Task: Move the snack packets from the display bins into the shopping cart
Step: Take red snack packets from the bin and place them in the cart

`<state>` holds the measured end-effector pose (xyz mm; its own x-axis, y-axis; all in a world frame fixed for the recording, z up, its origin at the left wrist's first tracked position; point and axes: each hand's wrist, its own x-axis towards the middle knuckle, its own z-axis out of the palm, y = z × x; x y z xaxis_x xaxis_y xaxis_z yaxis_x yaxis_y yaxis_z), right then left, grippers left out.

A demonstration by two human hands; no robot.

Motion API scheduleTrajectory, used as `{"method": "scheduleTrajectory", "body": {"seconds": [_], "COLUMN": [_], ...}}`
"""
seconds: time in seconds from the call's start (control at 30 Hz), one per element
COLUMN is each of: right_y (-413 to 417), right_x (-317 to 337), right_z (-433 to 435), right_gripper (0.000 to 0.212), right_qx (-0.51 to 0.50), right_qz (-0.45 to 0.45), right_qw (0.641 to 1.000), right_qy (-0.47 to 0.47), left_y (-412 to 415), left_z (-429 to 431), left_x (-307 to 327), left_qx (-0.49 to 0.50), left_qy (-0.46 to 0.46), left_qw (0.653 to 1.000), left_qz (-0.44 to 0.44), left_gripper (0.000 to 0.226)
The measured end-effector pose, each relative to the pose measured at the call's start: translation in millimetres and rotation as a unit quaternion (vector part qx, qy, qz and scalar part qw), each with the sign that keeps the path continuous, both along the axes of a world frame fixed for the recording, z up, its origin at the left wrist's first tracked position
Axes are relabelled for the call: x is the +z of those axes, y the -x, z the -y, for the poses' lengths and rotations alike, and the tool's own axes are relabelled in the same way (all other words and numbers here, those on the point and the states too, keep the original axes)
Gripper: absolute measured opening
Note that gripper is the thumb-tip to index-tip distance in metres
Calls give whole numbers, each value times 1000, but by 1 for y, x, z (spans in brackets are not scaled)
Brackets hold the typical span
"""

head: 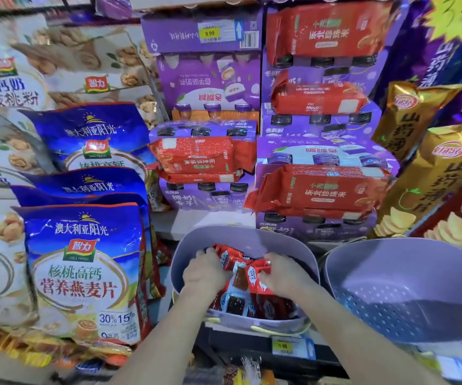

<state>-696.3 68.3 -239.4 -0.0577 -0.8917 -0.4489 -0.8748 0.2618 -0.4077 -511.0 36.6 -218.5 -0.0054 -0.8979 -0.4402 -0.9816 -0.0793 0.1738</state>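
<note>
A lilac plastic display bin [188, 245] sits at the shelf front, holding several small red snack packets [241, 301]. Both my hands are down inside it. My left hand [205, 270] curls its fingers round packets at the bin's left side. My right hand [282, 273] pinches red packets at the top of the pile, a ring showing on one finger. The two hands gather the same heap between them. No shopping cart is in view.
A second lilac bin [407, 290] with a perforated bottom stands to the right, with no packets visible in it. Blue oat bags [85, 273] hang on the left. Purple drink boxes [210, 81] with red packs stack behind; gold chip bags [432, 173] lean at right. A price tag [282, 346] marks the shelf edge.
</note>
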Motion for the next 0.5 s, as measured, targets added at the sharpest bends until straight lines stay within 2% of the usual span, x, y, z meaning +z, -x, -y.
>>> {"method": "scheduleTrajectory", "body": {"seconds": [0.07,0.23,0.4,0.5], "right_y": [0,-5,-15,-25], "right_x": [10,37,62,70], "right_z": [-9,-39,-75,-100], "right_gripper": [51,50,53,53], "right_qx": [37,97,156,199], "right_qz": [-37,-115,-178,-194], "right_qw": [999,987,959,941], "right_qy": [3,63,155,191], "left_y": [-2,-7,-24,-43], "left_z": [-11,-55,-117,-163], "left_x": [9,41,70,78], "left_qx": [-23,-65,-20,27], "left_qy": [26,113,173,177], "left_qw": [999,986,977,976], "left_qz": [29,107,121,124], "left_gripper": [67,59,55,58]}}
